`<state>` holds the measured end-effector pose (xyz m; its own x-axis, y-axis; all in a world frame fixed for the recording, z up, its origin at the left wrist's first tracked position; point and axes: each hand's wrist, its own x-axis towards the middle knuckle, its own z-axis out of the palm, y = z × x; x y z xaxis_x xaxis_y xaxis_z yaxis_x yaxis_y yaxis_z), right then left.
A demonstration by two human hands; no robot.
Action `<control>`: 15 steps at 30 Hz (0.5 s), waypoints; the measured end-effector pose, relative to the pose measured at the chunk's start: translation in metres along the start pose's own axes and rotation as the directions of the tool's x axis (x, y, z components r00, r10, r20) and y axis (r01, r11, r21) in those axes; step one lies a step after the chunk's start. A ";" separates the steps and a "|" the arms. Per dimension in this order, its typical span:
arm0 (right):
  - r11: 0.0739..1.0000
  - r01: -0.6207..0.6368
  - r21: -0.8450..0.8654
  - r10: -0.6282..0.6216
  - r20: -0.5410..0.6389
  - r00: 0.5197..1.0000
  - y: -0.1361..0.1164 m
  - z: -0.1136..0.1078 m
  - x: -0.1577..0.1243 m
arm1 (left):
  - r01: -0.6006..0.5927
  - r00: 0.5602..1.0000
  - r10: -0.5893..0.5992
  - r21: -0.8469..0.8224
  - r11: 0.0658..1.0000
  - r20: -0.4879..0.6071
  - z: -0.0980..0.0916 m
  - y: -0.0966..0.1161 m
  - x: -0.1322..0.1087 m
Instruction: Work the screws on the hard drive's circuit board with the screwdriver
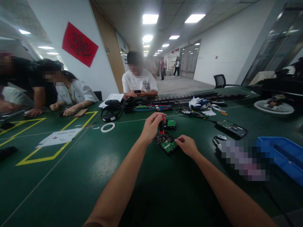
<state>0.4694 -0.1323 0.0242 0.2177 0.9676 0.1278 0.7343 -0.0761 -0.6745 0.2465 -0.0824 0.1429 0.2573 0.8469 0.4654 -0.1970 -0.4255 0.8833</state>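
Note:
A hard drive (168,145) with a green circuit board lies on the green table in front of me. My left hand (152,124) is closed on a red and black screwdriver (162,126), held upright with its lower end over the drive's far left part. Whether its tip sits in a screw is too small to tell. At the drive's right edge, the fingers of my right hand (188,145) pinch the corner. Just behind lies a second hard drive (170,124), also with a green board, partly hidden by my left hand.
Another hard drive (232,128) lies to the right, near a blue tray (284,154). A white tape ring (108,127) and a black headset (110,110) are at left. Cables (151,107) run along the back. A person (139,82) sits opposite, holding a phone; others sit at left.

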 end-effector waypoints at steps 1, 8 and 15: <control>1.000 -0.004 0.015 0.004 0.009 1.000 -0.001 0.000 -0.001 | 0.011 1.000 -0.011 -0.013 1.000 0.004 0.000 0.000 0.000; 0.995 -0.004 0.103 0.000 0.039 0.999 -0.004 -0.003 -0.006 | 0.034 0.999 -0.034 -0.047 0.998 0.018 -0.001 0.000 0.002; 0.996 -0.010 0.093 0.006 0.048 0.999 0.001 0.000 -0.003 | 0.025 1.000 -0.025 -0.041 0.999 0.010 0.001 -0.004 -0.001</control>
<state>0.4690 -0.1356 0.0227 0.1910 0.9775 0.0891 0.6690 -0.0632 -0.7406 0.2480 -0.0813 0.1389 0.2711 0.8541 0.4438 -0.2292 -0.3905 0.8916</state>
